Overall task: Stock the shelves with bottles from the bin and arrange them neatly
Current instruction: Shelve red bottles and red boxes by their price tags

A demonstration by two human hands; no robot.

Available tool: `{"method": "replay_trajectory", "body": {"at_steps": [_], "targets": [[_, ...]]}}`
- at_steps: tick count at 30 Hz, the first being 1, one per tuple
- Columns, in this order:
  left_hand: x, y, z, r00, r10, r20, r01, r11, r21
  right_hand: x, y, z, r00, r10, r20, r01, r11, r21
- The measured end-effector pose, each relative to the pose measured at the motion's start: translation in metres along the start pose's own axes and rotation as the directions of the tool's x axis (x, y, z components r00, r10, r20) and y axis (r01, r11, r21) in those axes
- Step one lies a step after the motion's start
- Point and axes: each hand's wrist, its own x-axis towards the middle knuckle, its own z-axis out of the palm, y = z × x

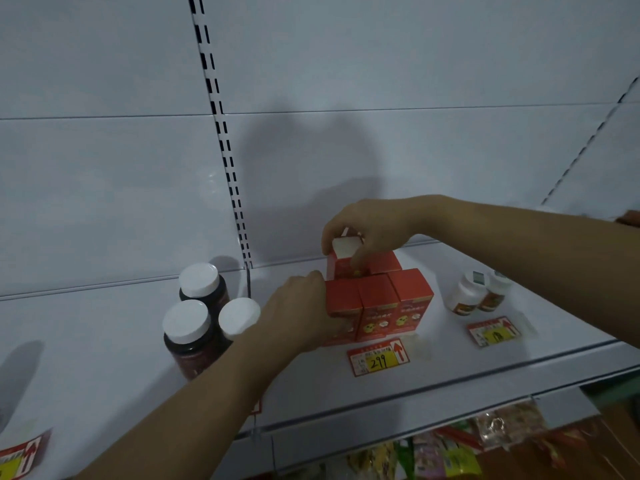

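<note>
Several red boxes [379,299] stand in a tight block on the white shelf [450,355]. My right hand [370,230] grips a red box with a white top [344,256] at the back left of the block. My left hand [301,310] presses flat against the left side of the front row. Three dark bottles with white caps [197,320] stand to the left of my left arm. Two small white bottles [478,296] stand to the right of the boxes.
A yellow and red price tag reading 299 [379,358] lies in front of the boxes, with another tag [493,332] before the white bottles. A slotted upright [221,133] runs up the back panel. Colourful packets [450,448] lie on the shelf below.
</note>
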Motion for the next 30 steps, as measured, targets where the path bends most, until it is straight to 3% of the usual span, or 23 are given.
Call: {"method": "replay_trajectory", "body": {"at_steps": [16, 20, 22, 25, 30], "targets": [[0.005, 0.012, 0.000, 0.999, 0.029, 0.028, -0.030, 0.998, 0.062, 0.005, 0.005, 0.018, 0.996, 0.005, 0.092, -0.011, 0.998, 0.062], [0.003, 0.011, -0.011, 0.997, 0.058, 0.057, -0.064, 0.991, 0.118, 0.001, 0.004, 0.013, 1.000, 0.021, 0.017, -0.023, 0.991, 0.135], [0.001, 0.007, -0.025, 0.997, 0.066, 0.035, -0.071, 0.987, 0.143, 0.001, 0.005, 0.010, 0.999, 0.032, -0.024, -0.028, 0.989, 0.147], [-0.001, -0.006, -0.055, 0.994, 0.103, -0.036, -0.095, 0.978, 0.186, 0.006, 0.004, 0.012, 0.998, 0.057, 0.028, -0.059, 0.994, 0.087], [0.015, -0.026, -0.081, 0.983, 0.165, -0.086, -0.151, 0.978, 0.143, 0.007, 0.003, 0.007, 0.999, 0.052, 0.016, -0.053, 0.994, 0.094]]}}
